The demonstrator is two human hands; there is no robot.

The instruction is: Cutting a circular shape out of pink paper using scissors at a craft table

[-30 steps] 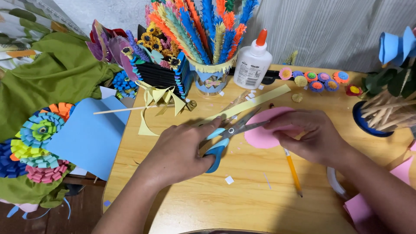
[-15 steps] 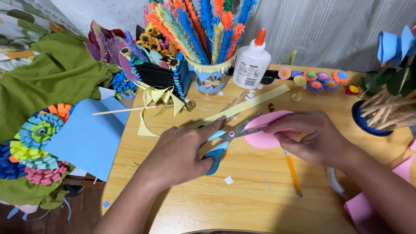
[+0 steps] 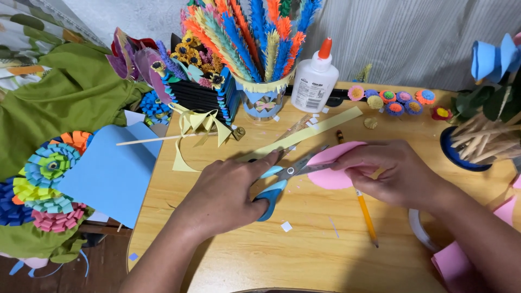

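My left hand (image 3: 225, 195) grips blue-handled scissors (image 3: 277, 182), whose blades reach right into a round pink paper piece (image 3: 334, 163). My right hand (image 3: 393, 173) holds that pink paper by its right side, fingers curled over it, just above the wooden table (image 3: 309, 255). A yellow pencil (image 3: 366, 217) lies under my right hand. A long pale yellow paper strip (image 3: 309, 133) lies on the table behind the scissors.
A white glue bottle (image 3: 315, 81) and a cup of coloured paper fringes (image 3: 263, 100) stand at the back. Small paper flowers (image 3: 396, 100) line the far edge. A blue pot of sticks (image 3: 477, 144) is right, blue paper sheet (image 3: 108, 173) left, pink paper (image 3: 461, 266) bottom right.
The pink paper has turned slightly in my right hand, and the scissors have shifted a little along its edge. Both hands stay in about the same place.
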